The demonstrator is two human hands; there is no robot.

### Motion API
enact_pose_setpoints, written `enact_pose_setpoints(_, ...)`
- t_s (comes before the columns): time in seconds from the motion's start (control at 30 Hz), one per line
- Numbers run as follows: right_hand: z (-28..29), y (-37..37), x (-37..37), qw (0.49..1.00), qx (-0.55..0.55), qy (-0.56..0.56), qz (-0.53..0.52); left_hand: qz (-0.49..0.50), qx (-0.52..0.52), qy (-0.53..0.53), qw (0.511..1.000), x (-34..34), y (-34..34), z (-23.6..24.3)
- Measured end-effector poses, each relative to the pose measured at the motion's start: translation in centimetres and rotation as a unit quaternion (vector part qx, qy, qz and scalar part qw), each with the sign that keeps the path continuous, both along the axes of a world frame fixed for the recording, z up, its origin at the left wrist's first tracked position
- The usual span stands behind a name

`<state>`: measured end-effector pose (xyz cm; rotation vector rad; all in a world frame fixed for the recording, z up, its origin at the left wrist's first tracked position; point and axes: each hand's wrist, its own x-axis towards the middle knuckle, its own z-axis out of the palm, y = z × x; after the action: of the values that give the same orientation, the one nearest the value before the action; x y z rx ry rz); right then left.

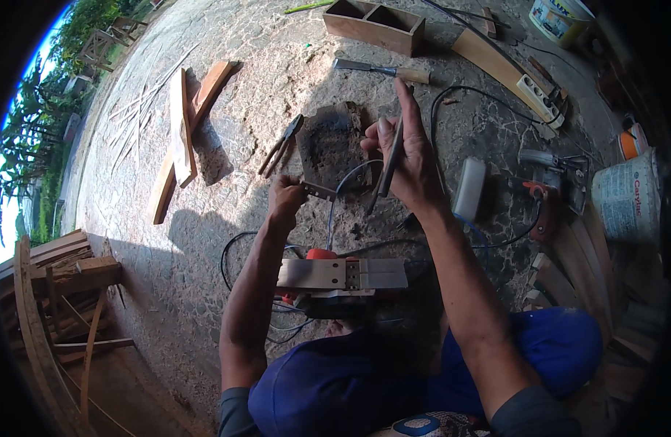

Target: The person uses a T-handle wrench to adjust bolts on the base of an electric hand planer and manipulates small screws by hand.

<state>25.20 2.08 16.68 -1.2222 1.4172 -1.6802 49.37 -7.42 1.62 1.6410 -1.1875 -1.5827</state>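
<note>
My left hand (285, 197) is closed on one end of a small flat metal strip (320, 191). My right hand (414, 156) grips a slender dark bar-shaped tool (391, 162), its index finger stretched along it; its exact kind is unclear. Both hands hover over the ground around a dark, rough block (328, 149). Dark-handled pliers (281, 146) lie against that block's left side. Nearer to me, an electric hand planer (314, 274) rests upside down with its flat metal sole facing up.
A wood-handled chisel (383, 71) and a wooden two-compartment box (372, 29) lie beyond my hands. Crossed wooden pieces (181, 138) are at left. On the right are a power strip (539, 100), another power tool (545, 207) and a white bucket (627, 195). Cables cross the cracked ground.
</note>
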Motion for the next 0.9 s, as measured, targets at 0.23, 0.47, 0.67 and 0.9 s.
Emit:
enact_pose_setpoints(0.23, 2.3, -0.2, 0.1, 0.912, 0.107, 0.392, 0.049, -0.082, -0.196, -0.244, 0.946, 1.8, 0.8, -0.2)
enact_pose_setpoints(0.47, 7.6, -2.9, -2.7, 0.642, -0.114, 0.755, 0.07, -0.46, -0.286, -0.116, 0.833, 1.4, 13.8, 12.5)
enact_pose_setpoints(0.67, 12.0, -2.3, -2.3, 0.701, 0.072, 0.649, 0.286, -0.515, -0.362, -0.132, 0.766, 3.2, 18.9, 10.2)
enact_pose_setpoints(0.9, 12.2, -1.2, -4.2, 0.804, 0.119, 0.532, 0.237, -0.475, -0.395, -0.083, 0.782, 3.6, 18.7, 9.2)
